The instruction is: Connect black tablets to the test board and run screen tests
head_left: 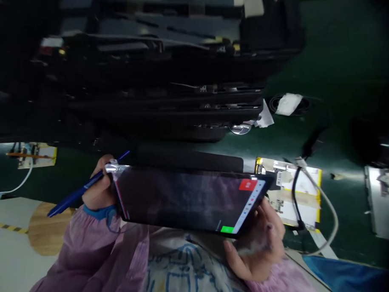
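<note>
A tablet (183,201) with a lit, mostly dark screen lies tilted between my hands, red and green blocks showing near its right end. My left hand (98,185) is closed at the tablet's left edge, and a blue pen-like tool (71,199) is also gripped in its fingers. My right hand (264,245) holds the tablet's right end from below, its fingers curled behind the edge and the thumb near the bottom corner. What lies at the back of the tablet is hidden.
Stacked black devices (167,100) fill the back of the green bench (335,64). At the right, circuit boards with a battery (298,193) lie beside a white cable (332,213). A coiled black cable (272,104) sits farther back. More parts (38,155) lie at the left.
</note>
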Action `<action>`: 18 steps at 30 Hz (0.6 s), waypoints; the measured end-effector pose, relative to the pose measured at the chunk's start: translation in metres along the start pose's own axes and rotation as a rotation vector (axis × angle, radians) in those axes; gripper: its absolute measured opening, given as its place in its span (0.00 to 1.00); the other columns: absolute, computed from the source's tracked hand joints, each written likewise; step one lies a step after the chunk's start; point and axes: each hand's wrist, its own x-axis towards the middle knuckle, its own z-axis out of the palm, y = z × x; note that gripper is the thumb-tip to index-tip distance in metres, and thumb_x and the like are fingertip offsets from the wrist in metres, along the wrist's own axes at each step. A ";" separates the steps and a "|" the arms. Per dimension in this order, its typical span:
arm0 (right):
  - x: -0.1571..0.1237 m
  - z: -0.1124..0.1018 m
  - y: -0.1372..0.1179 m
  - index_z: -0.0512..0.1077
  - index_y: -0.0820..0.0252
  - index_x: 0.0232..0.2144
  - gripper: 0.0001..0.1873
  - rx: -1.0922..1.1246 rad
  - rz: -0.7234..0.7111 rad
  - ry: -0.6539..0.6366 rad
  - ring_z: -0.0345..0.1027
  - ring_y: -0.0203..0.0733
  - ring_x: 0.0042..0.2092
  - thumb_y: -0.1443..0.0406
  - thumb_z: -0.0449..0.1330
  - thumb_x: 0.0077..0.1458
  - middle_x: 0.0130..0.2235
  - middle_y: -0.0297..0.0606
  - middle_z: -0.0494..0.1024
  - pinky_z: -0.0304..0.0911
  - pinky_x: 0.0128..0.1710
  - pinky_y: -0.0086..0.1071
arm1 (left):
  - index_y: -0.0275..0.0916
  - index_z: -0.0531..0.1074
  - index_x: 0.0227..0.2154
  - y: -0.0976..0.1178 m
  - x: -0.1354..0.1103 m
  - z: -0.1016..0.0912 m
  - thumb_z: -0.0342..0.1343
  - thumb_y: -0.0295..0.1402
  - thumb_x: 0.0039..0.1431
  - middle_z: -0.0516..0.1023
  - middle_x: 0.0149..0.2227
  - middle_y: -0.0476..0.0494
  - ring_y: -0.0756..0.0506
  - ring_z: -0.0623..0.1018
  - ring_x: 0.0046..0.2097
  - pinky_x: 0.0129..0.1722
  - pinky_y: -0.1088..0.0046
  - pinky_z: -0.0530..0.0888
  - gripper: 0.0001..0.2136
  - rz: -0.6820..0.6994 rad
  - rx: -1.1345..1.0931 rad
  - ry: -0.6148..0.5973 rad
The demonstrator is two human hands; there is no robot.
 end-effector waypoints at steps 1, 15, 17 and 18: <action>0.002 0.004 -0.002 0.50 0.48 0.64 0.46 -0.001 0.001 0.063 0.53 0.59 0.63 0.69 0.60 0.44 0.65 0.40 0.55 0.56 0.55 0.64 | 0.38 0.64 0.27 -0.001 0.000 -0.003 0.66 0.35 0.42 0.72 0.22 0.51 0.51 0.73 0.23 0.25 0.74 0.72 0.15 0.001 -0.002 -0.014; 0.001 0.005 0.003 0.54 0.57 0.63 0.41 0.149 0.116 0.150 0.64 0.55 0.55 0.67 0.58 0.46 0.57 0.43 0.67 0.64 0.49 0.55 | 0.53 0.68 0.32 -0.012 0.008 -0.021 0.57 0.36 0.39 0.74 0.22 0.49 0.37 0.77 0.30 0.30 0.53 0.76 0.12 -0.063 -0.060 -0.103; 0.000 0.004 0.003 0.52 0.60 0.64 0.41 0.183 0.114 0.117 0.63 0.54 0.56 0.68 0.57 0.47 0.57 0.48 0.66 0.66 0.48 0.52 | 0.48 0.68 0.28 -0.010 0.014 -0.017 0.58 0.36 0.42 0.73 0.22 0.50 0.44 0.73 0.24 0.26 0.59 0.75 0.08 0.008 0.037 -0.055; 0.000 0.004 0.003 0.51 0.61 0.64 0.41 0.190 0.114 0.105 0.62 0.55 0.57 0.68 0.57 0.48 0.58 0.49 0.65 0.66 0.48 0.52 | 0.48 0.67 0.26 -0.009 0.015 -0.016 0.59 0.37 0.42 0.73 0.22 0.50 0.45 0.72 0.22 0.24 0.62 0.74 0.08 0.038 0.077 -0.026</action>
